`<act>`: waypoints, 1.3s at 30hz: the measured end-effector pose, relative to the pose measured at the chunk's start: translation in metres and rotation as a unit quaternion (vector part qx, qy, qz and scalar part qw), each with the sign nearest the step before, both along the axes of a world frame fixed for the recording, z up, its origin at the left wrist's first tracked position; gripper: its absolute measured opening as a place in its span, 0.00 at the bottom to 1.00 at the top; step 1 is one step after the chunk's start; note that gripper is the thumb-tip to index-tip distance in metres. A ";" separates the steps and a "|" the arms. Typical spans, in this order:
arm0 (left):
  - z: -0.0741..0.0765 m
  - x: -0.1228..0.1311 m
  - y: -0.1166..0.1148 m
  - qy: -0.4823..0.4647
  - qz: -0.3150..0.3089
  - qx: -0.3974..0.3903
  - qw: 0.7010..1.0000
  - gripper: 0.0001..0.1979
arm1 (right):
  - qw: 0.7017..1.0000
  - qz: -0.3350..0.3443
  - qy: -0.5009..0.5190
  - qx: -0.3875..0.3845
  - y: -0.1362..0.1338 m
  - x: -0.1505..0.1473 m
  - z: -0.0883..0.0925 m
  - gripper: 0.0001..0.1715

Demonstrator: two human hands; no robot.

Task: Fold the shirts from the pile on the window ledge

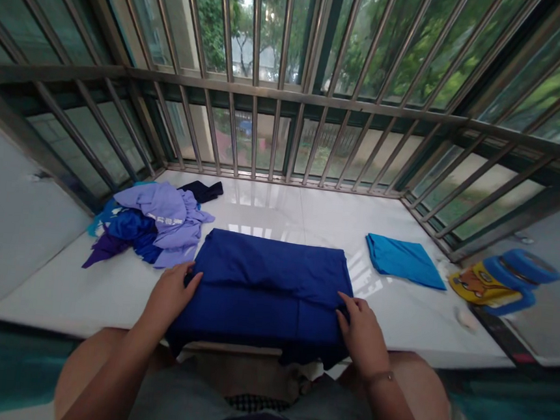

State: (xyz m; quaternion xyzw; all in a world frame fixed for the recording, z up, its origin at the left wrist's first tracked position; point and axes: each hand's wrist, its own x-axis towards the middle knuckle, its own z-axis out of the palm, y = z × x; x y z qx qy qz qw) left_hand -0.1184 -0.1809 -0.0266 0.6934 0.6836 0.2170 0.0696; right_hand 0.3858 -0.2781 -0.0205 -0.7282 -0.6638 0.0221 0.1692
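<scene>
A dark blue garment (pixel 266 313) lies on the white ledge, its far part folded over in a wrinkled band, with its near edge hanging over the front. At its left edge, my left hand (pixel 175 292) has thumb and forefinger closed around the fabric near the fold line. My right hand (pixel 362 325) pinches the right edge at about the same height. The other fingertips are partly hidden. I cannot tell what kind of garment it is.
A rumpled pile of clothes, with a lavender shirt (pixel 167 210) on top, lies left on the white ledge (pixel 265 205). A folded bright blue cloth (pixel 405 260) lies right, near a blue-and-yellow jar (pixel 492 281). Metal window bars (pixel 290 96) enclose the back.
</scene>
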 end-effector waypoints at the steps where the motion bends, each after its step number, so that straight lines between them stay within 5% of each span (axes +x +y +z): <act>1: 0.002 0.004 0.008 0.002 0.001 -0.008 1.000 0.24 | 1.000 -0.005 -0.011 -0.016 0.006 0.001 -0.001 0.21; 9: -0.001 0.009 0.022 -0.049 -0.001 -0.034 0.998 0.16 | 0.999 0.005 -0.030 0.013 0.015 0.013 0.004 0.21; 26: -0.016 0.007 -0.024 0.051 -0.025 0.038 0.998 0.22 | 0.996 -0.064 0.001 -0.061 -0.036 0.018 -0.006 0.16; 34: -0.012 0.012 -0.027 0.051 -0.013 0.040 0.998 0.21 | 0.981 -0.161 0.050 -0.100 -0.023 0.082 0.005 0.16; 39: -0.011 0.013 -0.027 0.057 -0.008 0.041 0.997 0.21 | 0.982 -0.173 0.027 -0.065 -0.040 0.056 0.008 0.21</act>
